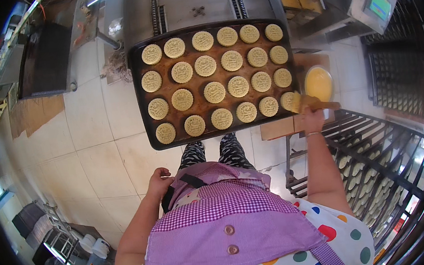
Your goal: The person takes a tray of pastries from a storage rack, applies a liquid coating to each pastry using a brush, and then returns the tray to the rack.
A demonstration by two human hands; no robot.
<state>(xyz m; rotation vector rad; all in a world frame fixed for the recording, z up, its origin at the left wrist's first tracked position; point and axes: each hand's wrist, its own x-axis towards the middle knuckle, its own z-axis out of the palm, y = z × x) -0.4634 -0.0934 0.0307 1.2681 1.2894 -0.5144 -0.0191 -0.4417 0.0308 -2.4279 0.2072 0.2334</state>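
Right hand (314, 120): fingers closed round the handle of a wide pastry brush (305, 102), arm stretched forward. The bristles rest on the round pastry (287, 100) at the tray's near right corner, the one closest to the glaze, so the reach from bowl to pastry is short.

Left hand (158, 182): empty, loosely curled, resting against the hip at the edge of the purple checked apron (231, 222); it plays no part in the brushing, and whether it grips the cloth cannot be told.

Dark baking tray (139, 96): lies flat in front of the person, long side across. It carries four rows of pale, stamped round pastries, spaced apart so none touch, which leaves room for the brush to cover each one.

Bowl of yellow glaze (318, 83): just off the tray's right edge, on a wooden board (278, 127), on the brushing hand's side.

Wire rack (378, 167): to the person's right, lower down, its shelves holding more trays of pastries.

Beyond the tray's far edge: a metal machine with chain tracks (199, 3). Pale tiled floor (90, 144) to the left.
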